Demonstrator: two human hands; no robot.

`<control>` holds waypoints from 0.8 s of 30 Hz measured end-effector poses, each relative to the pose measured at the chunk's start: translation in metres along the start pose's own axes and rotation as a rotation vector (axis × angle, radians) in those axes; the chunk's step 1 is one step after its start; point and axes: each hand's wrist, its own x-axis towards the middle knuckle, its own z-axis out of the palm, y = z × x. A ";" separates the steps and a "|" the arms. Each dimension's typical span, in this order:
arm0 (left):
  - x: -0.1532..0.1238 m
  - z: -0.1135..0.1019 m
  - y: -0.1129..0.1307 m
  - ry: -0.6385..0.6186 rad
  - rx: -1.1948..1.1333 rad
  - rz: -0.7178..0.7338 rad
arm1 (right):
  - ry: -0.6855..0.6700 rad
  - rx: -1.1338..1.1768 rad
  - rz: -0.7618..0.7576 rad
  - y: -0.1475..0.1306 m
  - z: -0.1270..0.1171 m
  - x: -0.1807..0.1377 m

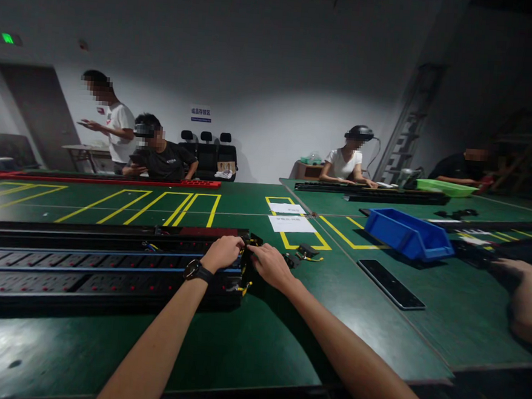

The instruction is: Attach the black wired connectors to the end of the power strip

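Several long black rails with rows of dark panels and red dots lie side by side on the green table, reaching in from the left. My left hand, a black watch on its wrist, rests on the rails' right end with its fingers curled down. Close beside it, my right hand has its fingers bent at the same end. A small dark part with yellow wires lies between the fingertips, mostly hidden. Yellow wire ends poke out just below. Small black connectors lie right of my right hand.
On the right lie a dark phone and a blue bin. White papers and yellow tape outlines mark the table. A co-worker's arm reaches in at the right edge. Other people sit and stand across the table near more rails.
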 end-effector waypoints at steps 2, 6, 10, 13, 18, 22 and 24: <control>0.000 0.000 0.000 0.007 -0.009 -0.012 | -0.002 -0.015 0.008 0.000 -0.001 0.000; 0.000 0.001 -0.001 0.023 -0.015 -0.039 | 0.029 -0.032 0.032 0.002 0.000 0.000; 0.003 0.003 -0.004 0.046 -0.046 -0.008 | 0.082 -0.015 0.047 0.006 0.003 -0.002; 0.006 0.005 -0.006 0.075 -0.082 0.023 | 0.092 0.003 0.051 0.006 0.003 -0.003; 0.011 0.007 -0.009 0.090 -0.075 0.007 | 0.077 0.005 0.044 0.005 0.004 -0.002; 0.010 0.006 -0.007 0.082 -0.062 -0.010 | 0.091 0.009 0.037 0.006 0.005 -0.003; 0.009 0.005 -0.006 0.082 -0.072 -0.017 | 0.092 0.015 0.046 0.006 0.005 -0.003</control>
